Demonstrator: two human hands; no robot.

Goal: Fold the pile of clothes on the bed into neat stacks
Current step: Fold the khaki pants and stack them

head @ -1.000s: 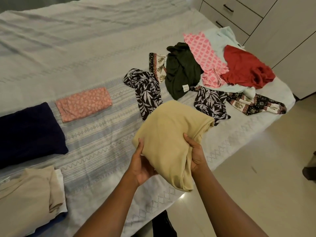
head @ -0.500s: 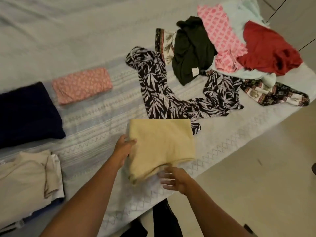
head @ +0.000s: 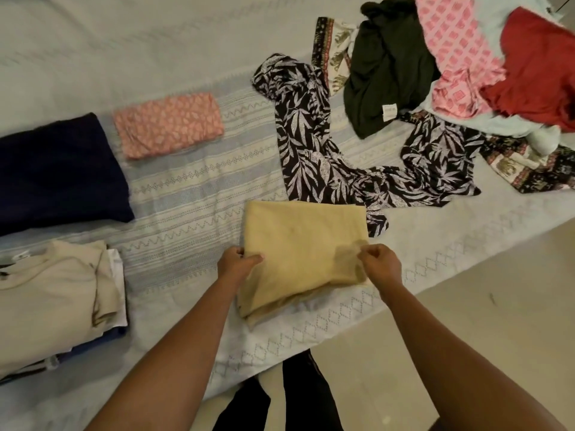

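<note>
A folded yellow cloth [head: 298, 244] lies on the bed [head: 174, 194] near its front edge. My left hand [head: 236, 262] grips its left edge with the thumb on top. My right hand [head: 379, 265] pinches its right front corner. Unfolded clothes lie at the back right: a black-and-white leaf-print garment [head: 311, 144], a dark green top [head: 385, 73], a pink patterned piece [head: 457, 57], a red garment [head: 535, 73] and a pale blue one [head: 494, 122]. Folded items sit at the left: a pink printed piece [head: 168, 122], a navy piece [head: 56, 169] and a beige stack [head: 53, 300].
An elephant-print cloth [head: 529, 166] trails along the bed's right edge, with another part of it behind the leaf-print garment [head: 333, 54]. The tiled floor [head: 466, 306] lies to the right of the bed. My dark trouser legs [head: 295, 399] stand against the bed's front edge.
The yellow cloth came down from mid-air onto the bed. My left hand stayed at its left edge. My right hand moved from below the front edge to pinch the right front corner.
</note>
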